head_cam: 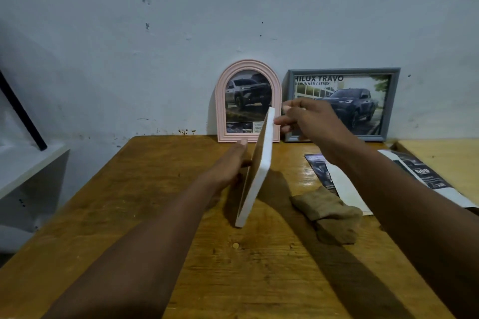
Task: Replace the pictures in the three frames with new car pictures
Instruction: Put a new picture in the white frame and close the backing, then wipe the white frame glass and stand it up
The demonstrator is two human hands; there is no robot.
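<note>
- White rectangular picture frame, brown backing: stands tilted on edge, mid wooden table.
- Left hand: flat against backing, fingers straight.
- Right hand: fingertips at top corner; grip unclear.
- Crumpled brown cloth: near, right.

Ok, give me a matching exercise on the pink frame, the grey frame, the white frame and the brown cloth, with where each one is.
Things:
1. pink frame
2. grey frame
3. white frame
4. brown cloth

Places:
A. lying crumpled on the table
B. tilted on edge between the left hand and the right hand
C. leaning on the wall, partly behind the right hand
D. leaning on the wall, left of the other leaning frame

Pairs: 1-D, 2-C, 3-B, 4-A
</note>
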